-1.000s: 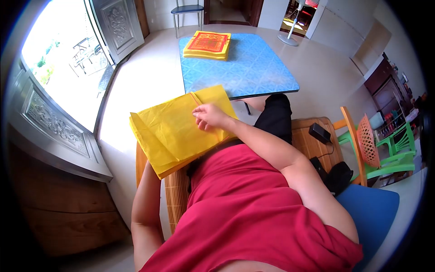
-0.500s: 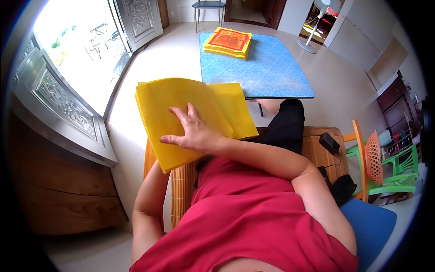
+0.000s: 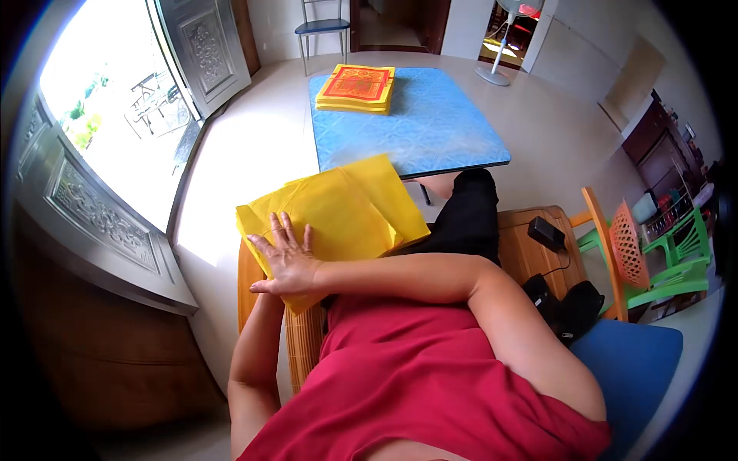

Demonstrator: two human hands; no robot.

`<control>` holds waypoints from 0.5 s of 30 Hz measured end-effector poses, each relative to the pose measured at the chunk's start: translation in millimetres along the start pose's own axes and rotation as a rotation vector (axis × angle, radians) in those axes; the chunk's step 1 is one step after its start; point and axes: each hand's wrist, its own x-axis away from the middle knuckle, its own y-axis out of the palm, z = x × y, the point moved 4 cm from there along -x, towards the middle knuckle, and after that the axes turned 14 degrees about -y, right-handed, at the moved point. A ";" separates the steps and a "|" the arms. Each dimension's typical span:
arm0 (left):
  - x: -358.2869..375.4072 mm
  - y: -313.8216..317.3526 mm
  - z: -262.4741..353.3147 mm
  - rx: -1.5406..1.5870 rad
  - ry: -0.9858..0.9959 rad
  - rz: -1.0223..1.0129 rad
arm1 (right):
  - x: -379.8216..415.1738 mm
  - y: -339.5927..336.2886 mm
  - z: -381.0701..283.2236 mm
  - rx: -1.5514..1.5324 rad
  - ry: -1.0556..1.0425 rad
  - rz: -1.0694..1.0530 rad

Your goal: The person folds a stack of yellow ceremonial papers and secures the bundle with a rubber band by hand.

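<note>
Large yellow sheets (image 3: 338, 211) lie above my lap, folded over one another, with a loose flap at their right side. My right hand (image 3: 288, 261) reaches across my body and rests flat on their lower left part, its fingers spread. The left forearm goes up under the sheets at their lower left, and the left hand is hidden beneath them. Beyond, on the blue patterned table (image 3: 438, 123), a stack of yellow paper with a red print (image 3: 357, 83) sits near the far left corner.
A wooden bench (image 3: 523, 246) with a black adapter (image 3: 546, 233) and a black bag (image 3: 580, 307) is at my right. Farther right are green chairs (image 3: 676, 280) and an orange basket (image 3: 628, 246). A blue chair (image 3: 323, 27) and a fan (image 3: 500, 54) stand behind the table.
My right hand has moved left and down across the yellow sheets, which now lie lower and are turned. The view has shifted, so the table appears farther left.
</note>
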 end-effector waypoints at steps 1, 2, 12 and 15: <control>-0.2 3.0 1.9 0.216 0.022 -0.014 | -1.8 -1.0 2.6 -0.020 -0.004 0.019; -7.4 -12.8 11.2 0.098 -0.039 -0.062 | -4.1 -2.2 5.5 -0.040 -0.010 0.039; -43.4 -54.8 55.7 -1.830 -0.746 0.610 | -5.5 -43.7 33.0 -0.401 -0.027 0.184; -47.5 -74.1 57.7 -1.700 -0.825 0.457 | -9.5 -43.3 84.2 -0.737 0.139 0.031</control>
